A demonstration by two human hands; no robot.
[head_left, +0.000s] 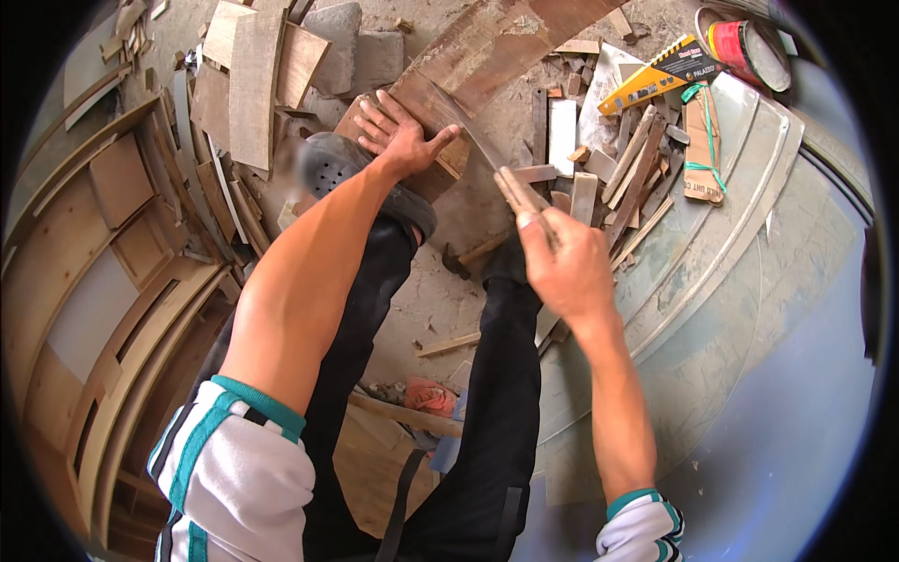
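Observation:
My left hand (405, 139) lies flat with fingers spread on a wide, worn brown board (496, 51). The right hand (568, 262) is wrapped around the wooden handle of a handsaw (482, 142). Its thin blade slants away from me to the board's right edge, just right of my left thumb. Whether the teeth are inside a cut is too fine to make out. A dark clog (334, 167) on my left foot rests at the board's near end, beside the left hand.
A hammer (456, 262) lies on the floor between my feet. Wood offcuts (637, 159) are heaped at right, near a yellow-and-black saw sleeve (660, 75) and a red can (735, 51). Boards (256, 89) and concrete blocks (332, 42) stand far left; a wooden cabinet frame (103, 272) is at left.

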